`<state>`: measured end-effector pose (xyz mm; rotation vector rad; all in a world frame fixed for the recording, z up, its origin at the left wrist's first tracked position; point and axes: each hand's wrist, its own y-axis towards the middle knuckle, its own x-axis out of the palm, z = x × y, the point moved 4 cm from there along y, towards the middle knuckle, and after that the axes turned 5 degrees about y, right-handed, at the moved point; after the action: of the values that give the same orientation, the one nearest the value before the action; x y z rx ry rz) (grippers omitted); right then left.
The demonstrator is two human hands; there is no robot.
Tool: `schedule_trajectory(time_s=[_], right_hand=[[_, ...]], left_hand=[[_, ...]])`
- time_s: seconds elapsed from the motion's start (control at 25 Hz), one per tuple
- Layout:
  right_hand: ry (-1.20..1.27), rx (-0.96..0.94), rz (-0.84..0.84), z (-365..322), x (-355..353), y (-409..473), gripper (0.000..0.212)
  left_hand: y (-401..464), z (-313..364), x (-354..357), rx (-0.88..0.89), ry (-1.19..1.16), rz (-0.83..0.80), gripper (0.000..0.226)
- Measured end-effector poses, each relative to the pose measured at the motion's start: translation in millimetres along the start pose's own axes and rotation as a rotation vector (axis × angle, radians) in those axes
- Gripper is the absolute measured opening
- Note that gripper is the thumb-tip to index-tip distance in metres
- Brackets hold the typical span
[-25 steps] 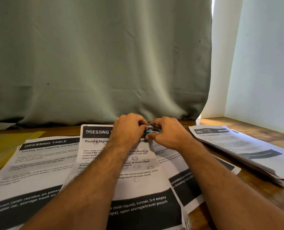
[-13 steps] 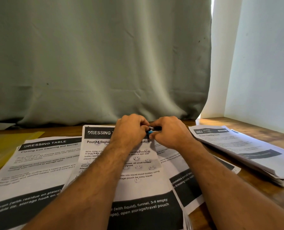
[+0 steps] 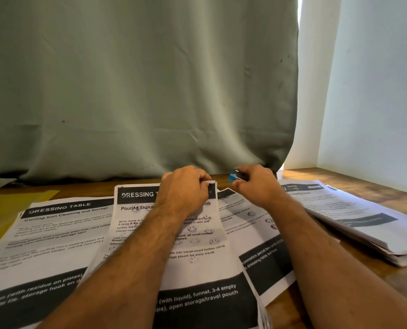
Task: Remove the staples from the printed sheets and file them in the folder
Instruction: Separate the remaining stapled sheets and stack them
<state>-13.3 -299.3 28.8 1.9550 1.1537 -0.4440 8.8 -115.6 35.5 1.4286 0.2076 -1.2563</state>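
Pinching the far right corner of the middle printed set [image 3: 188,236], the left hand [image 3: 186,188] has its fingers curled over the dark header, knuckles up, forearm lying straight along the page toward its far edge. The right hand [image 3: 257,184] holds a small blue staple remover [image 3: 234,177] between thumb and curled fingers, raised just beside that corner and apart from the paper; its forearm crosses the near right part of the counter [image 3: 392,195] over another printed sheet [image 3: 257,248]. Whether a staple sits in the tool's teeth is too small to tell.

Risks, as judged: if the pinch at the corner loosens while a staple leg is caught, the pull could tear the corner; a freed staple could drop among the overlapping pages and be filed with them; the set under the left forearm could slide and mix with its neighbours.

A further printed sheet [image 3: 55,238] lies toward the near left edge, a stack of papers [image 3: 364,224] at the right edge, and a yellow folder [image 3: 10,210] at the far left corner. A grey-green curtain [image 3: 138,86] hangs behind the counter's far edge.
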Motion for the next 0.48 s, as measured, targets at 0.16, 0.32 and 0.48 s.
schedule_trajectory(time_s=[0.16,0.32,0.48], right_hand=[[-0.285,0.215,0.033,35,-5,7,0.032],[-0.335,0.241,0.029,44,-4,8,0.033],[-0.38,0.321,-0.055,56,3,10,0.032]], left_hand=[[-3,3,0,0.042,0.009,-0.022,0.017],[-3,5,0,0.066,0.013,-0.016,0.016],[-1,3,0,0.04,-0.018,-0.027,0.013]])
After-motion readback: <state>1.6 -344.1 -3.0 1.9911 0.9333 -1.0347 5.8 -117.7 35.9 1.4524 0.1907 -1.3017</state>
